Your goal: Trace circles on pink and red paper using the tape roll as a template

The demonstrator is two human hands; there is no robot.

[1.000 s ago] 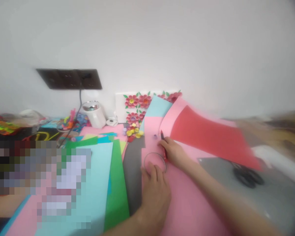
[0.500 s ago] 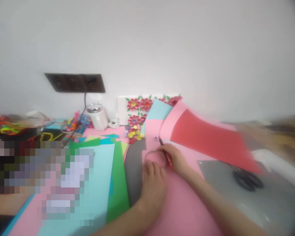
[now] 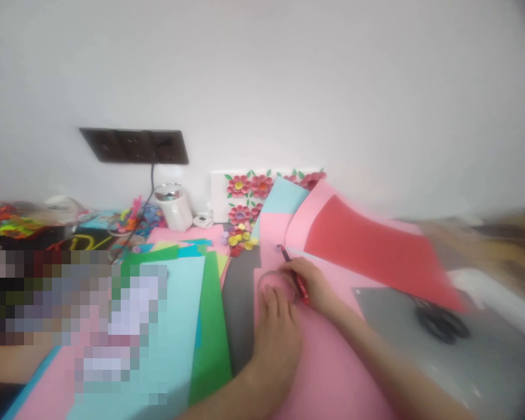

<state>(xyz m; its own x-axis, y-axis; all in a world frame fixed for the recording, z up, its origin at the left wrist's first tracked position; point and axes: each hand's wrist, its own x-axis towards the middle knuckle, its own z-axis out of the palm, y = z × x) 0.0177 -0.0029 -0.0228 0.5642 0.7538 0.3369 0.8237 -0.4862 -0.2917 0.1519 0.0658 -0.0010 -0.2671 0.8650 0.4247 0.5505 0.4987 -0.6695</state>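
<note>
A sheet of pink paper [image 3: 328,373] lies under both hands. On its far end rests a round, clear-looking disc [image 3: 271,280] with a thin dark rim. My left hand [image 3: 280,326] is laid on the disc's near part with fingers stretched out, holding it down. Beside the disc's right edge, my right hand [image 3: 310,283] is closed around a red and black pen [image 3: 301,286]. The pen slants, one end toward the wall and the red end toward me. Which end is its tip, and whether it touches the paper, I cannot tell.
Black-handled scissors [image 3: 441,324] lie on a grey mat at right, near curled red paper [image 3: 367,251]. Light blue paper [image 3: 170,326] and green sheets lie left. Behind stand a flower-decorated board [image 3: 219,195] and a white canister [image 3: 177,210]. Another person's arm [image 3: 21,356] reaches in at left.
My left hand has shifted slightly right, its fingers straighter on the disc. My right hand, with the pen, stays at almost the same place.
</note>
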